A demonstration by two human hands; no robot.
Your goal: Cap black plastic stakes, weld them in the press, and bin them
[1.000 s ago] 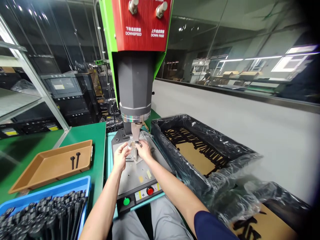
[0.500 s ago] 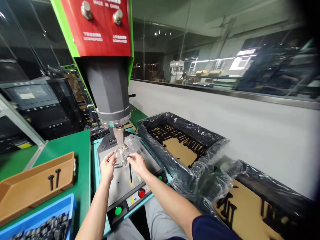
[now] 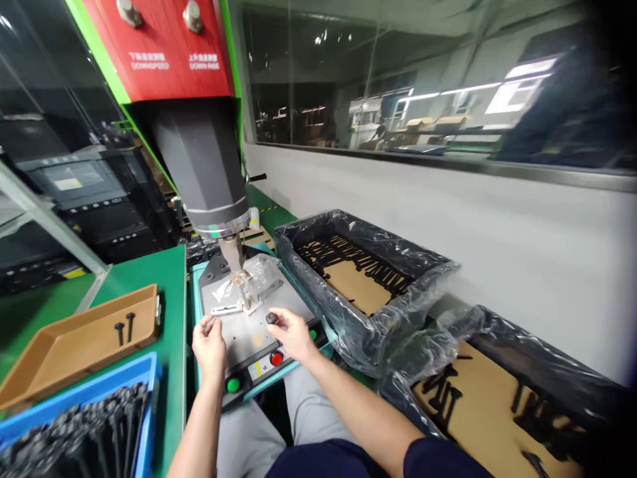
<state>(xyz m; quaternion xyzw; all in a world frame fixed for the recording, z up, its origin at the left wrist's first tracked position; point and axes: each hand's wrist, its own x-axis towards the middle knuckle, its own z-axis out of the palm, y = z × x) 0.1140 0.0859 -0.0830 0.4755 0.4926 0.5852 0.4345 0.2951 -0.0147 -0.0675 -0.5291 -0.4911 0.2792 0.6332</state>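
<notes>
My right hand (image 3: 292,334) is closed around a black bolt-like part (image 3: 271,318), its round head showing above my fingers, over the grey machine plate (image 3: 246,335). My left hand (image 3: 210,342) hovers at the plate's left edge with fingers curled in a pinch; what it holds, if anything, is too small to make out. Behind both hands stands the small metal fixture (image 3: 243,292) under the grey press head (image 3: 209,172) of the red and green machine.
A green button (image 3: 232,384) and a red button (image 3: 276,358) sit at the plate's front. A brown tray (image 3: 74,342) with two black bolts and a blue bin (image 3: 74,425) of several bolts lie left. Two bag-lined cardboard boxes (image 3: 358,279) (image 3: 497,411) with black parts stand right.
Both hands have drawn back from the fixture toward me. My right hand has pulled a black part out of the fixture and carries it. The view has swung right.
</notes>
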